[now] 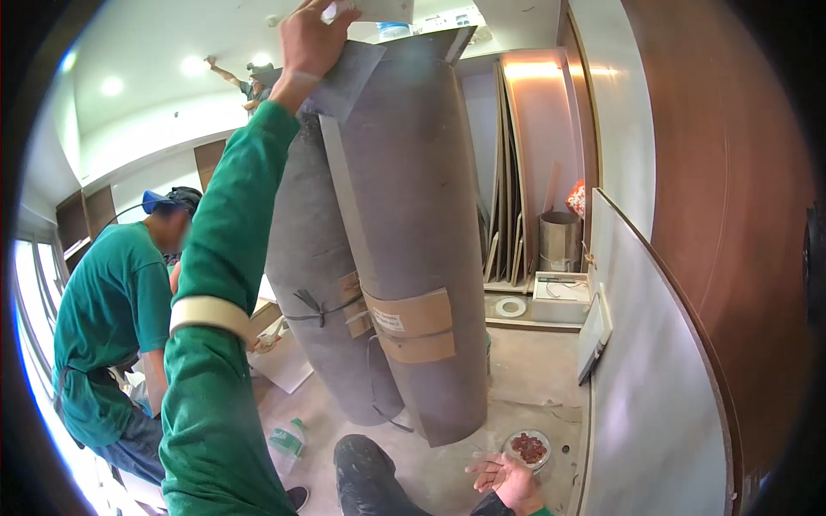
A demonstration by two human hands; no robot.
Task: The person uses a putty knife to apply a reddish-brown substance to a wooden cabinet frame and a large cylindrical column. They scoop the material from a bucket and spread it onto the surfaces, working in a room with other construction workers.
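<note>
My left arm, in a green sleeve with a pale roll of tape (212, 316) around it, reaches up. At the top edge, my left hand (311, 43) is closed on a white flat piece (379, 9), partly out of view. Just below it are the loose corner (351, 79) and top of two tall grey rolls of sheet material. The front roll (413, 215) has brown cardboard (413, 322) tied around it; the other roll (310, 249) stands behind, to its left. My right hand (506, 482), low in view, is open and empty beside a bowl of reddish pieces (529, 449).
A co-worker in a green shirt (116, 301) bends at the left; another person (251, 88) reaches toward the ceiling. A plastic bottle (287, 440) lies near my knee. A large panel (654, 370) leans at right. Upright boards (508, 172) and a metal cylinder (560, 241) stand behind.
</note>
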